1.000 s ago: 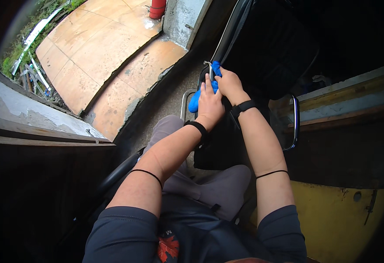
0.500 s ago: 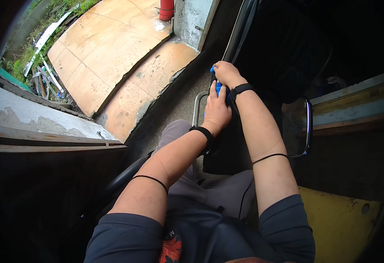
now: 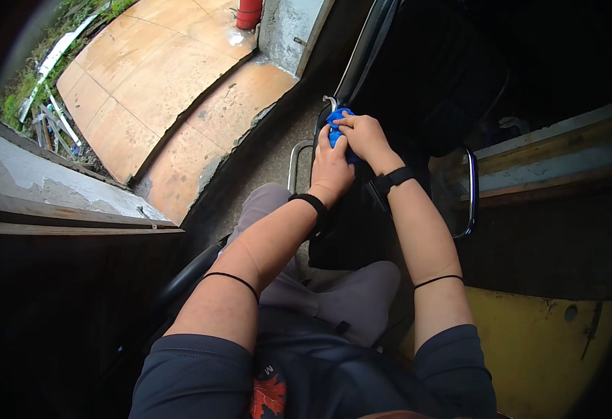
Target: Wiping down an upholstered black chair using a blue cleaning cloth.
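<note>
Both my hands are together on a crumpled bright blue cloth [image 3: 339, 116], at the left side of a black chair [image 3: 351, 234]. My right hand [image 3: 370, 142] lies on the right of the cloth, fingers curled over it. Just to its left and nearer to me, my left hand [image 3: 329, 166] grips the cloth's lower part, with some blue showing between the fingers. Part of the cloth is hidden under the hands. A bent metal end [image 3: 330, 101] shows just beyond the cloth, near the chair's backrest edge.
The chair has chrome armrests, one a loop on the right [image 3: 475, 199]. At the left is a doorway onto tan outdoor paving [image 3: 145, 91], with a red pipe [image 3: 249, 14]. A yellow panel [image 3: 529, 335] stands at lower right, below wooden planks [image 3: 550, 164].
My right hand has come down and closer to my left hand, from the chair's upper edge onto the cloth. More of the blue cloth and the metal end now show. The whole view has shifted slightly.
</note>
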Demonstrator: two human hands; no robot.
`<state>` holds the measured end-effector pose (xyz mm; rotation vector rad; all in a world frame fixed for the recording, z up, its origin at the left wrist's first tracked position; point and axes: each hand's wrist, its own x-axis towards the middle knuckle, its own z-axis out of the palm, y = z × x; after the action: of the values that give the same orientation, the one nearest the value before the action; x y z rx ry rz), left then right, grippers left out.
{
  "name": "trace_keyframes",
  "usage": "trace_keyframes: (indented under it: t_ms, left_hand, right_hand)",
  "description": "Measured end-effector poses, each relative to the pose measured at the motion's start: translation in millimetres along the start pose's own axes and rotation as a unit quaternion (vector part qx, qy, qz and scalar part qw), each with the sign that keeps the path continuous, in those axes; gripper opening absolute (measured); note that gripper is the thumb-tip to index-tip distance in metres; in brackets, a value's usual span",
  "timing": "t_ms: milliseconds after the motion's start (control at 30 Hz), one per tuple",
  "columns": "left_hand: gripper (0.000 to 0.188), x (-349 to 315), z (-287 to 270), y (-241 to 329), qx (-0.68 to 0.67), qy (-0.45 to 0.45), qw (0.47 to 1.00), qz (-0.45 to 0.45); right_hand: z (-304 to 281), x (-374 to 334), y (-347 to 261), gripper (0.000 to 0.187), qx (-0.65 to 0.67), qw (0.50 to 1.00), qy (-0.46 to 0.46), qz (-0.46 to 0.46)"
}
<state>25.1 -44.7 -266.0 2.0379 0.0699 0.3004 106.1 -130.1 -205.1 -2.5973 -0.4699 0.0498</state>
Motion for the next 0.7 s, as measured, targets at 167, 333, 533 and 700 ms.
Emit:
trace_keyframes:
  t_ms: [167, 333, 533, 700]
  left_hand:
    - [0.051, 3.1, 3.5, 0.1, 0.011, -0.001, 1.000, 0.004]
    - [0.056, 5.5, 5.9, 4.0, -0.008, 0.007, 1.000, -0.008]
    - [0.064, 8.1, -1.8, 3.0, 0.008, -0.005, 1.000, -0.016]
    - [0.063, 8.1, -6.9, -2.4, 0.020, 0.009, 1.000, 0.001]
  right_hand:
    - [-3.4, -1.0, 2.3, 0.019, -0.024, 0.999, 0.005, 0.022]
    - [8.4, 36.5, 3.1, 0.022, -0.056, 0.994, 0.078, 0.052]
    - [21.7, 77.7, 13.8, 0.028, -0.085, 0.996, -0.001, 0.040]
    - [36.6, 78.8, 9.7, 0.031, -0.059, 0.998, 0.011, 0.024]
